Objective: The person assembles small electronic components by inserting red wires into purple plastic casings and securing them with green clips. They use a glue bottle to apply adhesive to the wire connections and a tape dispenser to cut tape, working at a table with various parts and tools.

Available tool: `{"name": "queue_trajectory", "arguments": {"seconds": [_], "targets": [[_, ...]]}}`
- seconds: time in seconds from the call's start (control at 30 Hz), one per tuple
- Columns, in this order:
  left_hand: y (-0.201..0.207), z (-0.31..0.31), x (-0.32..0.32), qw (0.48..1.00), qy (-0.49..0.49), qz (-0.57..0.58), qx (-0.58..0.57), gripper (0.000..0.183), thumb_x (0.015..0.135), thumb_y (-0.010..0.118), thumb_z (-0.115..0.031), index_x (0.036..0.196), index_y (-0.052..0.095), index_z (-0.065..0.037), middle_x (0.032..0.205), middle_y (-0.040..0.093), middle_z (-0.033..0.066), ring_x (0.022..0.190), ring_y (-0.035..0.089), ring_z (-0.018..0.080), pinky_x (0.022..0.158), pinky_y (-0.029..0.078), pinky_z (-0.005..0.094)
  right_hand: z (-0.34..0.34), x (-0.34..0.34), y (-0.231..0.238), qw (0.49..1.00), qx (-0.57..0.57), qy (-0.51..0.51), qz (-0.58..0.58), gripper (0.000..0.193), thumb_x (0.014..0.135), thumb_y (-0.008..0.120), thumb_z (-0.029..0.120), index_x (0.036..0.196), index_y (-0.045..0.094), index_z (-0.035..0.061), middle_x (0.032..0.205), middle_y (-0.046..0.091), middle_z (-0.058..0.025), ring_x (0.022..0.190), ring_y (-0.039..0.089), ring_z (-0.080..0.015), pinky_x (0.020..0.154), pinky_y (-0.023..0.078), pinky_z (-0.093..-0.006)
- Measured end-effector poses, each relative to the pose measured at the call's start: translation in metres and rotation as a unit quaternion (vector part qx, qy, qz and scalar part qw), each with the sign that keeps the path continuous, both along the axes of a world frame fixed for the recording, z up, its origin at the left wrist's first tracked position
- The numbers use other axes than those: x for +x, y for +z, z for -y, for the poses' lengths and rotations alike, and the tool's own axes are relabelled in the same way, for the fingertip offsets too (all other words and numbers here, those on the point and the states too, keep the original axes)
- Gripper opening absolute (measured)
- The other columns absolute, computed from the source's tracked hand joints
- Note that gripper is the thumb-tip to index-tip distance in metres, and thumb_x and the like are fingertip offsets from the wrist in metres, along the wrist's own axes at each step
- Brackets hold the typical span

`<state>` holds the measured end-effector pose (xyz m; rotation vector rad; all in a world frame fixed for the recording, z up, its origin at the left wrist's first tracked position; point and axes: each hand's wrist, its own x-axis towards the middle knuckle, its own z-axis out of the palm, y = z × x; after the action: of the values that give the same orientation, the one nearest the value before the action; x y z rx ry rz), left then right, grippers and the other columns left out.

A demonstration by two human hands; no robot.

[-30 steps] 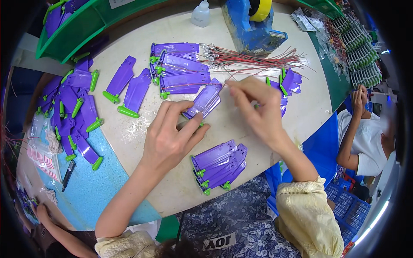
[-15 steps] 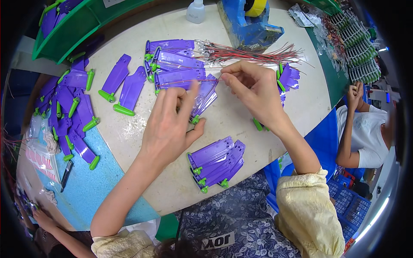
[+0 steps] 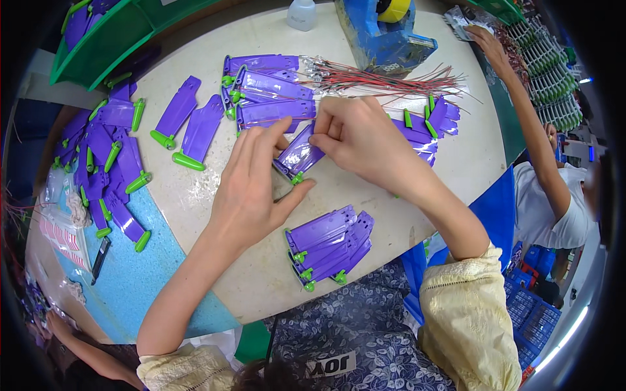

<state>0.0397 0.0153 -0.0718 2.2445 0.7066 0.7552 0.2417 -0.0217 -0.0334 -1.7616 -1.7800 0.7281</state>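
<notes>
A purple plastic piece [image 3: 298, 155] with a green knob at its near end lies on the table between my hands. My left hand [image 3: 248, 179] frames its left side, fingers stretched and thumb apart beside the green knob. At the piece's far right end, my right hand [image 3: 365, 137] is closed with its fingertips pinched. What the pinch holds is hidden. Beyond my hands lie overlapping purple pieces [image 3: 274, 112] with green ends, beside a bundle of thin red and black wires [image 3: 391, 79]. Nearer me is a fanned stack of purple pieces [image 3: 329, 244].
Two purple pieces [image 3: 202, 130] and a larger heap [image 3: 104, 153] lie to the left. More pieces [image 3: 445, 117] are partly behind my right hand. A blue tape dispenser [image 3: 385, 39] and white bottle [image 3: 301, 14] stand at the back. Another person's arm [image 3: 521, 98] reaches across the right.
My right hand has moved left and closer to the purple piece; the red wire it pinched is no longer visible. My left fingers have come down beside the piece. A co-worker's arm now reaches forward.
</notes>
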Motion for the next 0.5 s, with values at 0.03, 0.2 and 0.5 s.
{"name": "queue_trajectory", "arguments": {"seconds": [0.03,0.2,0.5], "targets": [[-0.001,0.0,-0.001,1.0,0.0,0.007,-0.002,0.077,0.069,0.087,-0.005,0.137,0.051,0.002,0.107,0.059,0.0142,0.092,0.059,0.0255,0.081,0.052,0.0359,-0.008,-0.002,0.006,0.998,-0.061,0.017,-0.005,0.007,0.08,0.07,-0.002,0.077,0.065,-0.0056,0.062,0.066,-0.0089,0.052,0.063,-0.0139,0.05,0.048,-0.0281],[-0.008,0.001,0.0,0.997,0.013,0.06,-0.054,0.078,0.064,0.089,-0.005,0.131,0.048,0.001,0.105,0.06,0.0166,0.093,0.063,0.0308,0.081,0.054,0.0395,-0.027,-0.022,0.016,0.954,-0.276,0.062,-0.098,0.006,0.075,0.063,-0.004,0.071,0.061,-0.0062,0.058,0.064,-0.0102,0.046,0.063,-0.0172,0.041,0.049,-0.0305],[0.027,-0.023,0.003,0.977,0.04,-0.094,0.187,0.067,0.067,0.083,-0.017,0.129,0.059,-0.005,0.145,0.048,0.018,0.138,0.039,0.0385,0.111,0.032,0.0493,-0.025,0.019,0.006,0.964,0.208,-0.1,0.131,0.008,0.083,0.074,0.0,0.089,0.071,-0.0046,0.078,0.066,-0.0133,0.065,0.065,-0.0218,0.06,0.051,-0.0342]]}}
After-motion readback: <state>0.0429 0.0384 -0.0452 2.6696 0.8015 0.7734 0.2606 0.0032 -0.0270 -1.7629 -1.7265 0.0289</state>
